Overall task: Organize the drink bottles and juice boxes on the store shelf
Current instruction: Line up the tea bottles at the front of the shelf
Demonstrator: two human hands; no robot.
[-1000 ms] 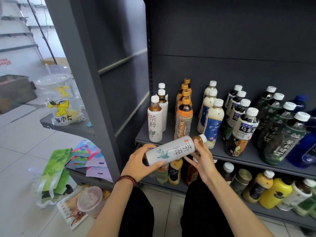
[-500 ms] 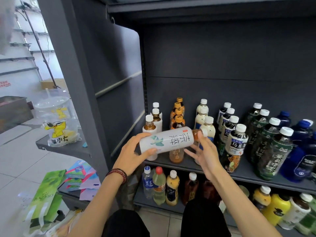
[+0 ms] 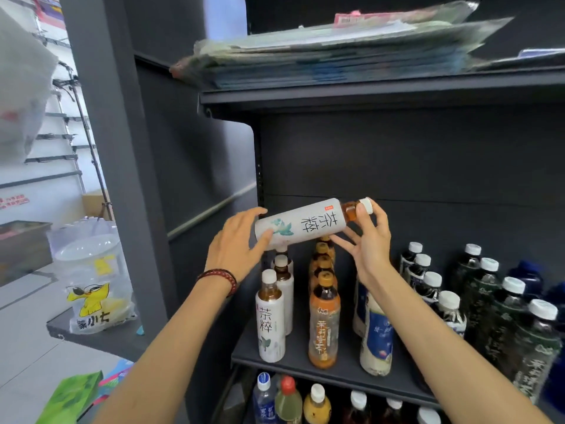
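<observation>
White-labelled bottle (image 3: pixel 301 223): black characters, teal leaf print, amber liquid, white cap. Below the right hand (image 3: pixel 370 249): orange-capped amber bottles (image 3: pixel 324 319). At the left hand (image 3: pixel 237 243): dark red beaded bracelet (image 3: pixel 218 278).

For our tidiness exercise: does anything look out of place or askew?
Yes: the white-labelled tea bottle lies sideways, held by left hand and right hand above the upright bottles; plastic-wrapped flat packs overhang the top shelf.

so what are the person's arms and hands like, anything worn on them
Both forearms are bare up to the frame edge, with no sleeves in view. The left hand and right hand are ungloved, and no rings or watch show. The only thing worn is a bracelet of small dark red beads round the left wrist.
</observation>
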